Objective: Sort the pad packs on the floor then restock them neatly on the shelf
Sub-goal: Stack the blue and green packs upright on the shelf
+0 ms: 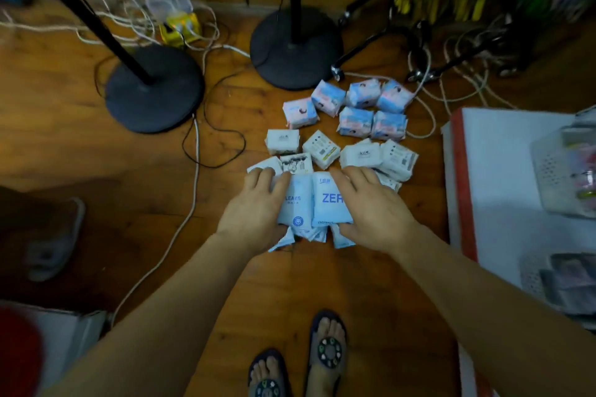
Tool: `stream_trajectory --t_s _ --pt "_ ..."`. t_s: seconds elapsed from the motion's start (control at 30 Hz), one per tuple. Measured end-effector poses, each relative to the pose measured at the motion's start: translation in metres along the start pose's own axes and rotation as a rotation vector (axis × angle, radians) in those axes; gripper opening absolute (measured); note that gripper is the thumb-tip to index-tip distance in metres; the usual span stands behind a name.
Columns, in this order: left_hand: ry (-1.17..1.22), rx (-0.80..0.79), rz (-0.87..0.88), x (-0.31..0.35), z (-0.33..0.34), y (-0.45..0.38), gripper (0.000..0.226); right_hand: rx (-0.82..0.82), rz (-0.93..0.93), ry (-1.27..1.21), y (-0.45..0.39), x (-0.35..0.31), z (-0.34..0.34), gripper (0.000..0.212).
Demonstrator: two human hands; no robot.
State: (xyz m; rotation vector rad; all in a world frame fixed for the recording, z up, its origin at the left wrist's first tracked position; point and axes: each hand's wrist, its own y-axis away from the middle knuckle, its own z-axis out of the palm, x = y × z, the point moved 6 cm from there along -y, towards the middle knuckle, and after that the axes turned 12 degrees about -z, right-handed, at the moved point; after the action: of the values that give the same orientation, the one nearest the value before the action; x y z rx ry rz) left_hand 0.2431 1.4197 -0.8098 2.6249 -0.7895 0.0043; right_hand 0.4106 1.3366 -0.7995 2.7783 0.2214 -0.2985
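Note:
Pad packs lie grouped on the wooden floor. Several pink-and-blue packs (361, 106) sit farthest from me, and several white packs (322, 149) lie in the middle. Nearest me is a bundle of light blue packs (314, 203) printed "LEAKS" and "ZERO". My left hand (258, 206) grips the bundle's left side, fingers over the top edge. My right hand (374, 203) grips its right side the same way. More blue packs stick out under my wrists. The shelf (493, 171), white with a red edge, is at the right.
Two black round stand bases (154, 87) (295, 45) stand beyond the packs, with white and black cables looping around them. A tripod leg and a yellow package rack are at the back right. My sandalled feet (300, 361) are below. A slipper lies at the left.

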Motion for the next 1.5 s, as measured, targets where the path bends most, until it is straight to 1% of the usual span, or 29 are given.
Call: stream_trajectory --t_s 0.2,0.37,0.57,0.7,0.93,1.07,1.27,1.5 --pt "-0.002 0.150 0.069 0.038 -0.161 0.044 0.097 0.125 0.048 0.098 0.060 -0.022 -0.164 0.099" --pt "-0.014 0.276 0.114 0.059 -0.283 0.092 0.097 0.233 0.099 0.173 0.116 -0.052 -0.284 0.099" --pt "-0.041 0.441 0.212 0.091 -0.412 0.161 0.098 0.380 0.190 0.262 0.194 -0.096 -0.405 0.100" --pt "-0.063 0.532 0.305 0.119 -0.479 0.209 0.100 0.447 0.256 0.307 0.250 -0.123 -0.465 0.098" --pt "-0.081 0.638 0.442 0.174 -0.564 0.286 0.097 0.539 0.358 0.432 0.349 -0.159 -0.541 0.096" --pt "-0.112 0.723 0.561 0.223 -0.596 0.327 0.098 0.597 0.450 0.476 0.419 -0.168 -0.565 0.096" --pt "-0.080 0.771 0.773 0.324 -0.612 0.407 0.099 0.640 0.635 0.535 0.558 -0.184 -0.573 0.095" --pt "-0.017 0.840 1.077 0.440 -0.595 0.522 0.095 0.633 0.899 0.597 0.731 -0.222 -0.552 0.096"
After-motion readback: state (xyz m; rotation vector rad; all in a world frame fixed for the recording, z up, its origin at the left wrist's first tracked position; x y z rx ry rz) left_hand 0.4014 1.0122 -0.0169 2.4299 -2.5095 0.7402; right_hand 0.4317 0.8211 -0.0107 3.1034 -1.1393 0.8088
